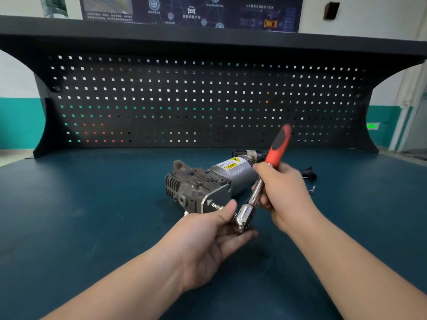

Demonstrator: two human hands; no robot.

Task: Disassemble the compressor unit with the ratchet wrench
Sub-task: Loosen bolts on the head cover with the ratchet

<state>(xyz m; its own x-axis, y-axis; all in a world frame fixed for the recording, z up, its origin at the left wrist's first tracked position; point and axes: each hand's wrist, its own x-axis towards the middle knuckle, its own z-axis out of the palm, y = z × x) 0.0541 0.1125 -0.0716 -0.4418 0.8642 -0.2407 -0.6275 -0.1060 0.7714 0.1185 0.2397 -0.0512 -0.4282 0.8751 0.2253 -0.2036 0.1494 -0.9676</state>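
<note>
Fingers of the left hand [215,232] are curled about the chrome head of the ratchet wrench [263,188], whose shaft is gripped by the right hand [283,192] — red handle tilted up. Just beyond, the compressor unit [208,183] is laid on the green bench [92,204], a bolt [216,206] protruding from it — behind it a black pegboard [184,100] is seen.

1. The place is a workshop, seemingly for vehicle training.
2. A wide table [92,204] with a dark teal top fills the foreground.
3. A black perforated tool panel [184,100] stands upright along the table's far edge, under a black shelf [208,31].
4. On the wall above hangs a dark blue poster [191,10] with car drawings and diagrams.
5. The wall [18,121] is white above and teal below.
</note>
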